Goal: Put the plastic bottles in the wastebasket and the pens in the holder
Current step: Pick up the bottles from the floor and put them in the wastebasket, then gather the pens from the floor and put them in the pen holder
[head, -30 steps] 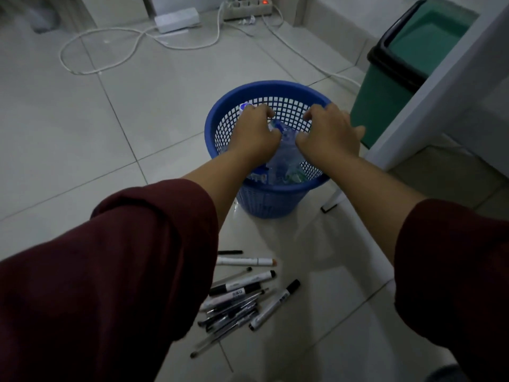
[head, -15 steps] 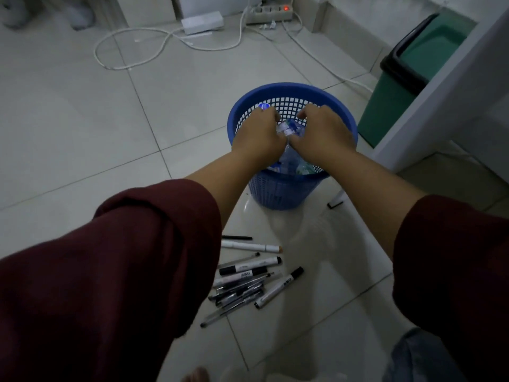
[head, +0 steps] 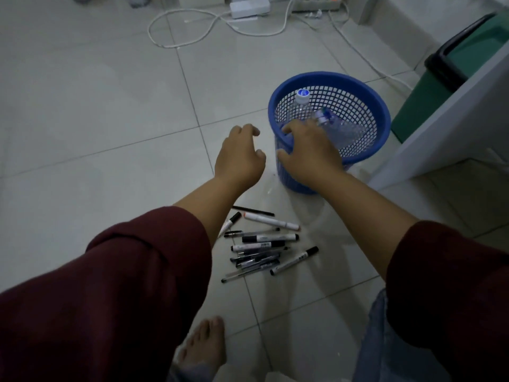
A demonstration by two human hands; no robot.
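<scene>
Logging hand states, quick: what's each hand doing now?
Left hand: open, holding nothing.
Right hand: open, holding nothing, over the blue wastebasket rim.

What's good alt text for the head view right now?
Two bare hands, the left hand and the right hand, hover open and empty by a blue mesh wastebasket holding plastic bottles on a tiled floor. A loose pile of pens lies on the tiles nearer the person, whose bare foot shows at the bottom edge.

open tiled floor (head: 96, 119) left, wastebasket (head: 384, 119) and white table leg (head: 440, 128) blocking right
</scene>
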